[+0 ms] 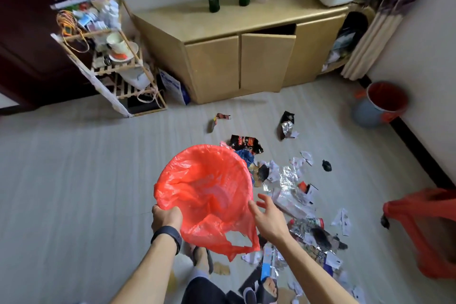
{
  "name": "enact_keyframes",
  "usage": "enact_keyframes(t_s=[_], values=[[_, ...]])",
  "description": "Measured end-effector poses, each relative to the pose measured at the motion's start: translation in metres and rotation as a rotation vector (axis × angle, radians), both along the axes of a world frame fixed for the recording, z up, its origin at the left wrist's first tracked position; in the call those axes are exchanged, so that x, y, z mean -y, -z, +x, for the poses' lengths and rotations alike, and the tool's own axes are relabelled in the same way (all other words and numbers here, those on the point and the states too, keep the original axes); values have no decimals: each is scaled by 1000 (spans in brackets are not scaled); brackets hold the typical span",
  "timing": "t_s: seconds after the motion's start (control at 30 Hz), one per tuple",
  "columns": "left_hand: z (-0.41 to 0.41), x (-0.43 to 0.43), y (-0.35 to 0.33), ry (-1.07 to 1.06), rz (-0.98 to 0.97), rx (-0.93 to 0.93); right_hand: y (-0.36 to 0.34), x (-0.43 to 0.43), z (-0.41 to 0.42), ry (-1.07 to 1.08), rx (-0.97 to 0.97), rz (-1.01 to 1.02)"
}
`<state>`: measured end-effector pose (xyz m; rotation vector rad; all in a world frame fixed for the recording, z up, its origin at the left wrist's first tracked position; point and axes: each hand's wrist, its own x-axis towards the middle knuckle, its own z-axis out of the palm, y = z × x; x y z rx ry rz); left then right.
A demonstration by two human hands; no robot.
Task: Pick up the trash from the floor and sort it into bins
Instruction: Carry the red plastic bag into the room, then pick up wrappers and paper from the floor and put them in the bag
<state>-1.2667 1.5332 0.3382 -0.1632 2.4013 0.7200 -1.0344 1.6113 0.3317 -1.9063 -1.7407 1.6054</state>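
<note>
Gripping the red-lined bin (pixel 204 180) with your left hand (pixel 165 217), right hand (pixel 267 217) spread empty, you leave the trash (pixel 291 180) beyond it unsorted

Black wristband (pixel 169 235), dark shorts (pixel 206 290), sandal (pixel 202 257)

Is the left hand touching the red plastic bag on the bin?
Touching. The head view shows the left hand with its fingers curled round the crumpled rim of the red plastic bag.
</note>
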Motion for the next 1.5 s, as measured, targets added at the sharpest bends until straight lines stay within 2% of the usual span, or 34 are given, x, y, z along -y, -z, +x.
enact_keyframes(t_s=[0.13,0.37,0.47,0.63,0.8,0.9,1.03,1.23,1.4,1.5], values=[[-74,-28,32,-78,-16,4,31,-31,-59,-25,96,20],[-220,-98,128,-66,-126,38,127,-87,-177,-150,337,19],[-279,-122,195,-67,-159,13,189,-110,-221,-200,359,38],[-327,-133,286,-141,-157,-13,284,-126,-254,-293,410,55],[-353,-149,406,-230,-91,-19,423,-149,-289,-425,481,94],[-361,-159,491,-248,18,-4,514,-174,-308,-526,554,219],[-361,-169,580,-260,129,16,609,-199,-318,-507,649,298],[-347,-179,638,-308,236,-53,691,-220,-303,-513,726,265],[-338,-190,658,-330,250,-141,722,-225,-291,-597,786,412],[-341,-194,662,-337,268,-141,735,-231,-288,-571,856,428]])
